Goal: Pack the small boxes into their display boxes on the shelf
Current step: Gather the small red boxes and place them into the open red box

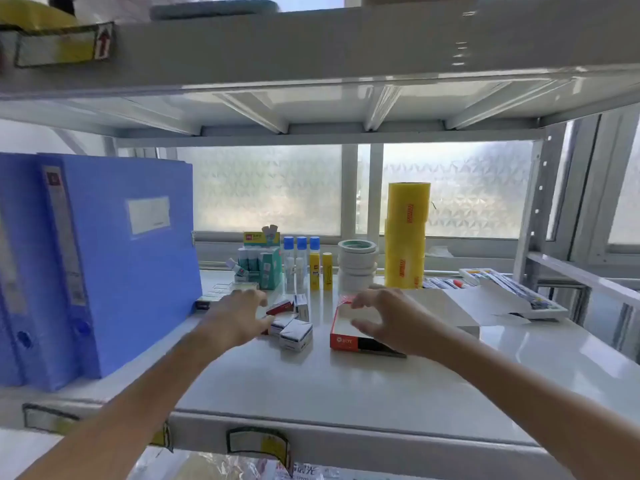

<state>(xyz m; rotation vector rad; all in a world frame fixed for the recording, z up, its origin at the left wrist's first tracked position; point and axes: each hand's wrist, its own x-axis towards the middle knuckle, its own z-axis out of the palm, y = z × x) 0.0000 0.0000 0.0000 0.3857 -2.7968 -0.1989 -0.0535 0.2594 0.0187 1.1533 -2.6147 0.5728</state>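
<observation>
Several small white boxes (294, 332) lie in a loose pile on the white shelf (346, 386), with a small red one (280, 307) among them. My left hand (239, 315) hovers just left of the pile, fingers spread, holding nothing. A red and white display box (344, 337) lies open on the shelf to the right of the pile. My right hand (384, 320) is spread over this display box, its fingers apart above the box's inside. I cannot tell whether the fingertips touch it.
Tall blue file boxes (114, 261) stand at the left. Glue sticks (320, 268), a green glue display box (266, 263), tape rolls (356, 261) and yellow film rolls (407, 237) line the back. A white open carton (446, 308) and pen trays (512, 287) sit right. An upper shelf (311, 46) hangs overhead.
</observation>
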